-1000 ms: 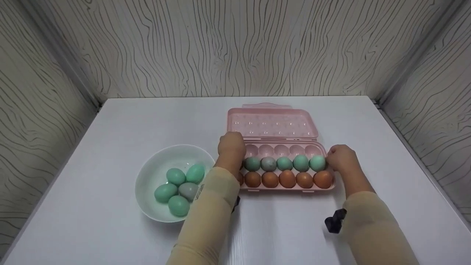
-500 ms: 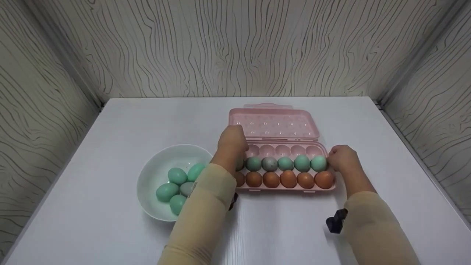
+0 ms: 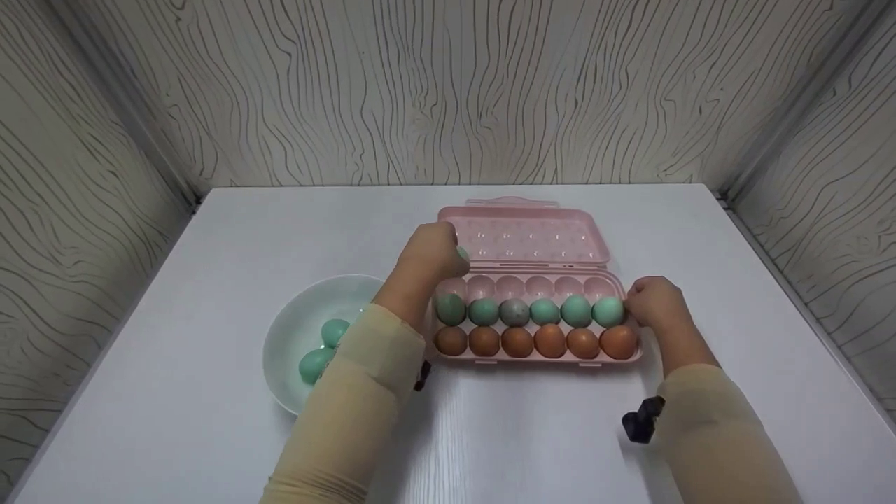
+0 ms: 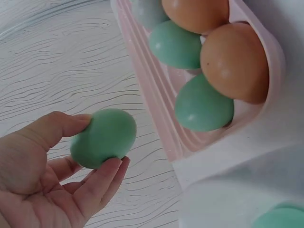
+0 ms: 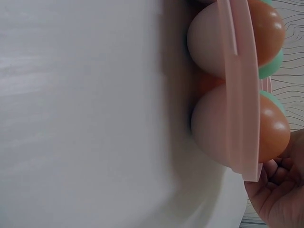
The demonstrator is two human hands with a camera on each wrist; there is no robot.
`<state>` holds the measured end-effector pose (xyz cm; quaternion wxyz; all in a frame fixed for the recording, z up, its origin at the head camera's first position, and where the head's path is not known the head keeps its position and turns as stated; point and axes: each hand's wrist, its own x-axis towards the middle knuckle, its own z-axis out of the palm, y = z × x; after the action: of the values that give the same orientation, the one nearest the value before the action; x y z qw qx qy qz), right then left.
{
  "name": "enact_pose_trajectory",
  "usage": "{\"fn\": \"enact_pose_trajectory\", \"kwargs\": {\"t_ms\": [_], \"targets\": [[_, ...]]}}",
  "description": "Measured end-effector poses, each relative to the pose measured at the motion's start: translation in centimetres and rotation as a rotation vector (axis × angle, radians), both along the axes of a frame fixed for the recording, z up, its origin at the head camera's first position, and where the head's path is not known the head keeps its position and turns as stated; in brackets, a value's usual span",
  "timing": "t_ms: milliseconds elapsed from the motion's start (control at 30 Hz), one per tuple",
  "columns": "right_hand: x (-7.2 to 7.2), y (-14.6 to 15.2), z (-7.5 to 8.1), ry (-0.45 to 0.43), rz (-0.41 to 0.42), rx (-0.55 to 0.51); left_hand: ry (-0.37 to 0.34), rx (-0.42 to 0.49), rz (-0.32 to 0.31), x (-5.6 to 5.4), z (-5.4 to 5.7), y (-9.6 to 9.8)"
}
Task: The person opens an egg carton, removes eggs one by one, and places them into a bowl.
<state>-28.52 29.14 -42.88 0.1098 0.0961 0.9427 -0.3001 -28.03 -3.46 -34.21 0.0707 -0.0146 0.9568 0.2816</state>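
My left hand (image 3: 430, 250) pinches a green egg (image 4: 105, 138) between thumb and fingertips, above the left back part of the pink egg carton (image 3: 535, 360). In the head view, only a sliver of that egg shows past the knuckles. Brown eggs (image 3: 518, 342) fill the carton's front row and green or greyish eggs (image 3: 544, 311) the middle one. Bare pink cups (image 3: 539, 287) line the back row. Curled at the carton's right end, my right hand (image 3: 656, 301) holds its rim. The right wrist view shows those fingers (image 5: 266, 190) against the rim's corner.
The carton's pink lid (image 3: 532, 234) lies folded back behind it. To the left stands a white bowl (image 3: 280, 329) with green eggs (image 3: 317, 365), partly hidden by my left sleeve (image 3: 350, 413). Patterned panels (image 3: 448, 91) rise behind and beside the white table (image 3: 504, 434).
My left hand has moved back and slightly left with the egg, uncovering the carton's left end. The left sleeve now hides more of the bowl. My right hand stays at the rim.
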Motion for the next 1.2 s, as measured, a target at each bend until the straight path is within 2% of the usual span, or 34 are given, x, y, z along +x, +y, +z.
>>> {"fn": "enact_pose_trajectory", "kwargs": {"t_ms": [333,600,800,1000,1200], "targets": [[0.2,0.4,0.0,0.011,0.009,-0.020,0.019,0.039,-0.072,1.0,2.8,-2.6],[0.2,0.5,-0.1,0.021,-0.005,-0.050,-0.048,-0.014,-0.076,2.0,3.8,-5.8],[0.1,0.4,-0.2,0.021,-0.002,-0.042,-0.084,-0.052,-0.091,2.6,3.2,-7.9],[0.1,0.4,-0.3,0.010,-0.006,-0.043,-0.115,-0.083,-0.108,3.0,1.9,-9.6],[0.1,0.4,-0.3,-0.001,-0.004,-0.041,-0.162,-0.096,-0.090,3.0,0.2,-10.8]]}}
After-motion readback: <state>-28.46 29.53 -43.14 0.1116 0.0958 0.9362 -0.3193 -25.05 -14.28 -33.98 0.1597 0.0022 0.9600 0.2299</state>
